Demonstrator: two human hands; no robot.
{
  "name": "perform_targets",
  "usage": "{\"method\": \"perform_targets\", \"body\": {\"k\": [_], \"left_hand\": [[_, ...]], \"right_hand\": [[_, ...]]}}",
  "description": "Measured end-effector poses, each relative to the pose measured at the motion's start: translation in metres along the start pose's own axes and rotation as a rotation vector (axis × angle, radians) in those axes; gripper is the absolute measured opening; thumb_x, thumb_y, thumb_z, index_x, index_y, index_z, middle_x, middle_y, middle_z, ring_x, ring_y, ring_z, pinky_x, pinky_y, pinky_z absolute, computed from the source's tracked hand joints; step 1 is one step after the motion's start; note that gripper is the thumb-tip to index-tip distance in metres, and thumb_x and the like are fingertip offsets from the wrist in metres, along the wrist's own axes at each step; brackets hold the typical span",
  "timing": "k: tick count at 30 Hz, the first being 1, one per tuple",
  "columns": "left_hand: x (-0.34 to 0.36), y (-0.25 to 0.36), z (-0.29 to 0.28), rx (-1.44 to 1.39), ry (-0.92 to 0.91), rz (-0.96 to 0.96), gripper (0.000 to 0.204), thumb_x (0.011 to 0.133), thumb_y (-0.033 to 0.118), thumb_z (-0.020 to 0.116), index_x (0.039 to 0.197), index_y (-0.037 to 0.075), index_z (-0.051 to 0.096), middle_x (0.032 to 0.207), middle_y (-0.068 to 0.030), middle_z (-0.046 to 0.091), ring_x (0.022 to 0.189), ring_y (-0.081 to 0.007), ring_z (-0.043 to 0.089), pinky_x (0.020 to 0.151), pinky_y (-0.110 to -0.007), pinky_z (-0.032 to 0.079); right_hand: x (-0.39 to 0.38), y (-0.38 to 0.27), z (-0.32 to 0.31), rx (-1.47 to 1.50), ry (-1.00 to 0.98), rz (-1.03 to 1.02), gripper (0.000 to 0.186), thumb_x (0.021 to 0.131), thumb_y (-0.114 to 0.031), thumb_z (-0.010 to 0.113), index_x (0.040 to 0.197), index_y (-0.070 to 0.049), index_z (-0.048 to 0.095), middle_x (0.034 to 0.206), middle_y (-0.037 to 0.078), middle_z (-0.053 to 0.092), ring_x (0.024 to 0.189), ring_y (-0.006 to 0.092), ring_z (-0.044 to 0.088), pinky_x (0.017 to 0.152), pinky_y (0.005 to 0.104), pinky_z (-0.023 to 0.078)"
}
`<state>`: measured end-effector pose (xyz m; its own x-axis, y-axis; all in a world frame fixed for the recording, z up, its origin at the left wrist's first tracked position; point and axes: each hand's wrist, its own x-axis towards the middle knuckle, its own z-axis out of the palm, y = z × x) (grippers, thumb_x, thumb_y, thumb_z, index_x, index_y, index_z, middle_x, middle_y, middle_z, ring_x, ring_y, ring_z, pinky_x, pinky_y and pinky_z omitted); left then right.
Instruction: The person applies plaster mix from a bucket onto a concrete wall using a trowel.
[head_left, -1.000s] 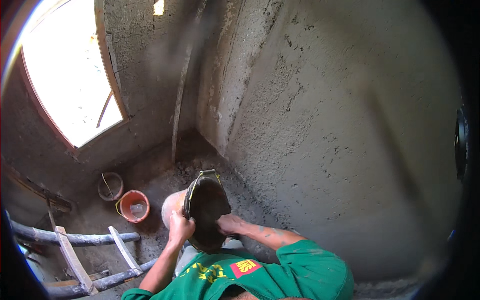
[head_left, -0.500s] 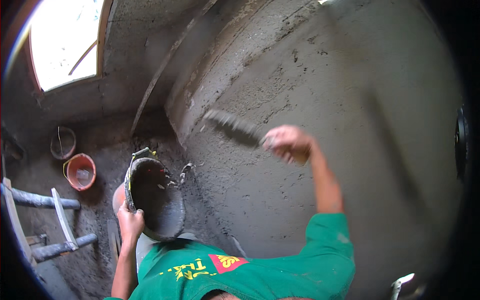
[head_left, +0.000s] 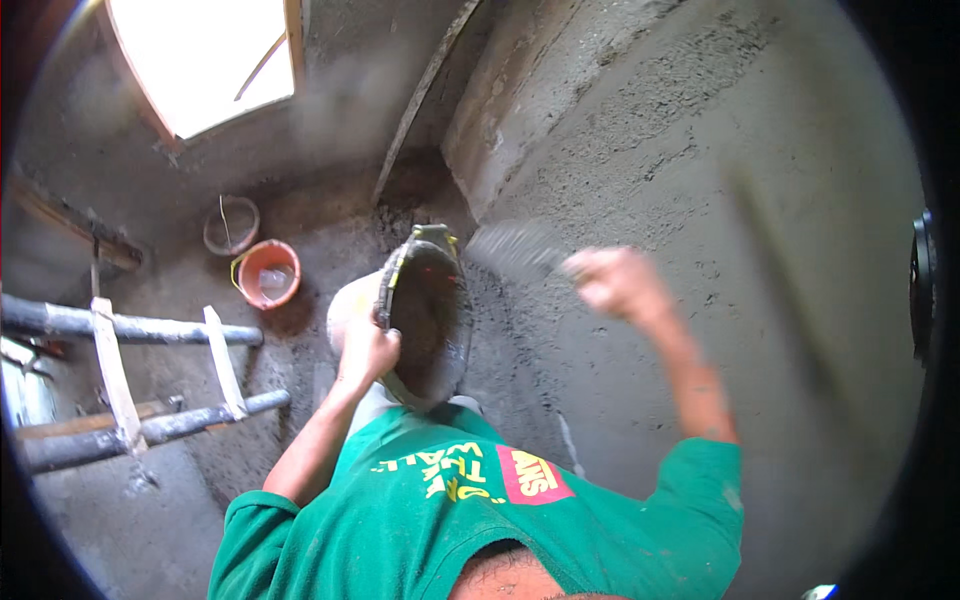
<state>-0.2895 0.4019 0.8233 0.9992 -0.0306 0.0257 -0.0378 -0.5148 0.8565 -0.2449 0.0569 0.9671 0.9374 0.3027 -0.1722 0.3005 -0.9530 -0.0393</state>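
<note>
My left hand [head_left: 370, 352] is closed on the rim of a mortar-crusted bucket [head_left: 456, 350], holding it tipped in front of my body with its mouth toward the wall. Dark residue coats the bucket's inside; how much mortar it holds I cannot tell. In my right hand [head_left: 620, 285] is the handle of a trowel [head_left: 515, 248], its blade smeared by motion and pointing left, just beyond the bucket's upper right side. Behind the trowel is the wall [head_left: 660, 230], coated in grey mortar, rough in the upper part and smoother to the right.
An orange bucket [head_left: 289, 285] and a dark round bucket [head_left: 209, 235] stand on the floor at left. A ladder-like frame of poles and wooden slats [head_left: 190, 430] lies nearer me. A thin strip [head_left: 425, 100] leans by the corner, right of a bright window opening [head_left: 200, 60].
The whole view has shifted, so the room appears farther right. My right hand has brought the trowel closer to the bucket, and the bucket's mouth is turned more sideways.
</note>
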Motion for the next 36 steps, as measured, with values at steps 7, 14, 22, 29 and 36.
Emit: {"method": "perform_targets", "body": {"k": [7,14,22,29,36], "left_hand": [[-0.002,0.022,-0.024,-0.034,-0.196,0.060,0.045,0.069,0.001,0.056,0.114,0.000,0.059,0.098,-0.0259,0.064,0.098,-0.0408,0.060,0.089,-0.044,0.046],[-0.012,0.004,-0.035,-0.398,-0.130,-0.293,0.046,0.068,-0.002,0.054,0.114,-0.001,0.058,0.085,-0.0087,0.065,0.074,-0.0179,0.060,0.072,-0.031,0.049],[-0.040,-0.019,0.011,-0.197,0.216,-0.273,0.040,0.069,-0.003,0.054,0.108,-0.005,0.060,0.087,-0.0175,0.066,0.081,-0.0273,0.064,0.076,-0.037,0.049],[-0.034,-0.013,0.013,-0.065,0.151,-0.343,0.049,0.065,-0.006,0.053,0.114,-0.003,0.058,0.106,-0.0208,0.063,0.102,-0.0324,0.060,0.093,-0.037,0.043],[-0.023,-0.023,-0.005,-0.060,-0.074,-0.138,0.058,0.060,-0.007,0.054,0.118,-0.001,0.056,0.109,-0.0203,0.061,0.109,-0.0333,0.056,0.098,-0.038,0.041]], "right_hand": [[-0.014,-0.156,0.199,0.273,-0.415,-0.035,0.021,0.077,-0.021,0.058,0.091,-0.008,0.067,0.085,0.016,0.068,0.077,0.0353,0.066,0.066,0.0451,0.053],[-0.025,-0.091,0.082,0.691,-0.139,-0.124,0.028,0.076,-0.027,0.073,0.096,-0.009,0.062,0.071,0.009,0.062,0.062,0.0163,0.059,0.059,0.0308,0.048],[0.025,0.104,-0.173,1.112,-0.189,0.152,0.016,0.083,-0.021,0.064,0.092,-0.007,0.063,0.062,0.001,0.056,0.046,0.0062,0.046,0.038,0.0213,0.038],[0.003,0.225,-0.259,0.589,1.100,0.525,0.024,0.092,-0.030,0.056,0.085,-0.008,0.050,0.062,-0.002,0.044,0.051,0.0062,0.046,0.043,0.0232,0.041],[-0.052,0.027,0.007,0.371,0.203,0.065,0.023,0.076,-0.017,0.062,0.098,-0.011,0.062,0.078,0.013,0.064,0.062,0.0229,0.060,0.058,0.0363,0.049]]}}
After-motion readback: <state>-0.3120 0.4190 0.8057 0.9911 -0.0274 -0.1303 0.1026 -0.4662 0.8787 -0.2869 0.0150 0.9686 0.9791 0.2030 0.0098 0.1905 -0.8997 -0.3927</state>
